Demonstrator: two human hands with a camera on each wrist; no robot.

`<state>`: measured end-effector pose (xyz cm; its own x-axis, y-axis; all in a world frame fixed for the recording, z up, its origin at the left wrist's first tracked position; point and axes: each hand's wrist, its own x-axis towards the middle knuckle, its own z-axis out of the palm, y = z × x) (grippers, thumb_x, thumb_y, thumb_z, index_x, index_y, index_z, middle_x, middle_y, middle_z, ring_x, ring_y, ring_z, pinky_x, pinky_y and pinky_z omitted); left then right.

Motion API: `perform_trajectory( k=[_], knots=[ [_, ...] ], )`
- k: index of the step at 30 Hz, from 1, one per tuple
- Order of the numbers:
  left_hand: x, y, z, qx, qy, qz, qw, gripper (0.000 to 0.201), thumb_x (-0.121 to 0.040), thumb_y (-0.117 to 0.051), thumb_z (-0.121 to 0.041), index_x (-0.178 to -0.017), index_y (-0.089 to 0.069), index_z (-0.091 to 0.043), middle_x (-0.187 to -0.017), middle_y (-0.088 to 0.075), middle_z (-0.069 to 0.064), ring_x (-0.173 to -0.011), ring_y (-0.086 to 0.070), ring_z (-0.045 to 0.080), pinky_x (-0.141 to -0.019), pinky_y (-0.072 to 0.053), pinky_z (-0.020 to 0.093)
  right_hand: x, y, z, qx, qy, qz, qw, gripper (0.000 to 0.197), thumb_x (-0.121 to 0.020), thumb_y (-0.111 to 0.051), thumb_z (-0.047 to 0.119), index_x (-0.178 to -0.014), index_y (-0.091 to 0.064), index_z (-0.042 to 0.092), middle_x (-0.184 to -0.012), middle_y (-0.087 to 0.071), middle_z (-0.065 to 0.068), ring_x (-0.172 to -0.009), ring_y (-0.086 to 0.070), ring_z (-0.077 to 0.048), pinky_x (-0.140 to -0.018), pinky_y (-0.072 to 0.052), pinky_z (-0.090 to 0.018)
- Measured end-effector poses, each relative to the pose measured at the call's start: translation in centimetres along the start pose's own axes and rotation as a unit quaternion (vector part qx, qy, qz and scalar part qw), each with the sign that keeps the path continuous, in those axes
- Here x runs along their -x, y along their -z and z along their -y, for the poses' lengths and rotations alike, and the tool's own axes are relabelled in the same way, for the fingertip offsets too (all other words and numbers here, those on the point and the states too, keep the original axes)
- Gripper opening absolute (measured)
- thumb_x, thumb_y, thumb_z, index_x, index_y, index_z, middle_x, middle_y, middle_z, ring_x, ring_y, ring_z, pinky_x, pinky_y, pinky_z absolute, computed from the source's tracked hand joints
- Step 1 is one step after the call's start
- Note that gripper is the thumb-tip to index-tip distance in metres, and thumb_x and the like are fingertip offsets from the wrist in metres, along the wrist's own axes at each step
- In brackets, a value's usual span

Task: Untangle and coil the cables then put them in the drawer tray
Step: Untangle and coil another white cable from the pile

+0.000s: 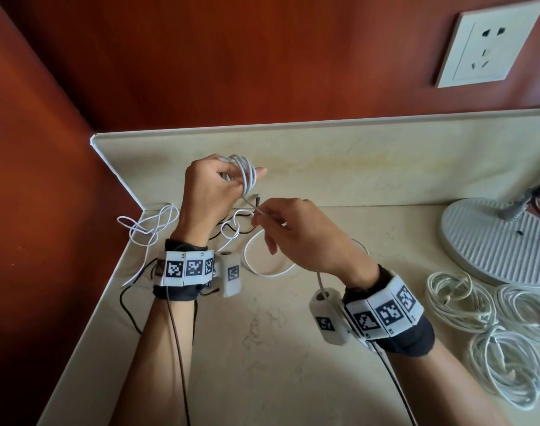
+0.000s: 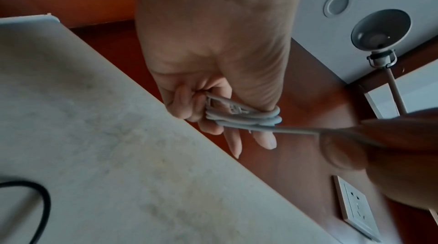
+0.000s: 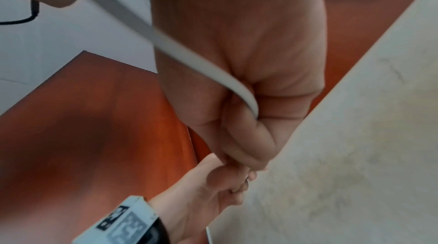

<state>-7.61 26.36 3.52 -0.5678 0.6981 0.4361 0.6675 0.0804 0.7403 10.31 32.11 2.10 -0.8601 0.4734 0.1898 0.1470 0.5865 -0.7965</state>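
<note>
My left hand [image 1: 215, 187] is raised above the counter's back left corner and holds several turns of a white cable [image 1: 246, 172] wound round its fingers; the left wrist view shows the coil [image 2: 244, 117] across thumb and fingers. A taut strand runs from the coil down to my right hand [image 1: 293, 232], which pinches it between thumb and forefinger. The same white cable [image 3: 206, 72] passes through the right hand and loops loosely on the counter [image 1: 262, 265]. A tangle of white cable [image 1: 149, 229] and thin black cable [image 1: 228, 229] lies in the corner. No drawer tray is in view.
Three coiled white cables [image 1: 459, 305] lie at the right beside a round lamp base [image 1: 490, 238]. A wall socket [image 1: 487, 44] sits on the red-brown wall. The counter [image 1: 262, 348] has a raised back edge and a left side wall.
</note>
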Motion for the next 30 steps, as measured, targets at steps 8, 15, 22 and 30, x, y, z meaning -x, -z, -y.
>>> perform_trajectory(
  k=[8,15,22,30],
  knots=[
    [0.5,-0.6,0.0,-0.064,-0.019,0.195,0.979,0.027,-0.071,-0.065,-0.049,-0.054,-0.069,-0.028,-0.065,-0.06,0.001,-0.062,-0.047,0.009,-0.064,-0.038,0.028,-0.3,2.8,-2.1,0.168,0.117,-0.134,0.97,0.014,-0.1,-0.064,0.036,-0.096,-0.074,0.027,-0.083,-0.069,0.007,-0.071,-0.06,-0.021,-0.062,-0.051,-0.043],
    [1.4,1.0,-2.6,-0.049,0.042,0.377,0.924,0.014,-0.076,-0.09,-0.04,-0.075,-0.08,-0.029,-0.065,-0.06,-0.018,-0.06,-0.046,-0.001,-0.058,-0.035,0.013,-0.1,4.4,-2.9,0.123,0.157,-0.151,0.968,0.053,-0.08,-0.078,0.061,-0.07,-0.064,0.011,-0.064,-0.049,0.001,-0.057,-0.041,-0.022,-0.051,-0.038,-0.046],
    [1.7,1.5,-3.2,0.057,0.021,0.428,0.902,0.014,-0.08,-0.086,-0.009,-0.076,-0.077,-0.019,-0.066,-0.071,-0.008,-0.065,-0.061,-0.002,-0.067,-0.043,0.013,-0.2,4.8,-2.9,0.032,0.155,-0.103,0.982,0.036,-0.083,-0.082,0.045,-0.094,-0.075,0.011,-0.085,-0.062,0.002,-0.072,-0.059,-0.017,-0.063,-0.044,-0.023],
    [1.4,1.8,-1.9,0.159,-0.014,0.393,0.905,0.019,-0.078,-0.084,0.004,-0.073,-0.07,-0.009,-0.073,-0.064,-0.006,-0.069,-0.061,0.007,-0.069,-0.052,0.029,-0.3,5.0,-3.0,0.015,0.158,-0.081,0.984,0.015,-0.103,-0.065,0.021,-0.103,-0.073,0.009,-0.095,-0.065,-0.002,-0.083,-0.065,-0.021,-0.074,-0.051,-0.042]
  ],
)
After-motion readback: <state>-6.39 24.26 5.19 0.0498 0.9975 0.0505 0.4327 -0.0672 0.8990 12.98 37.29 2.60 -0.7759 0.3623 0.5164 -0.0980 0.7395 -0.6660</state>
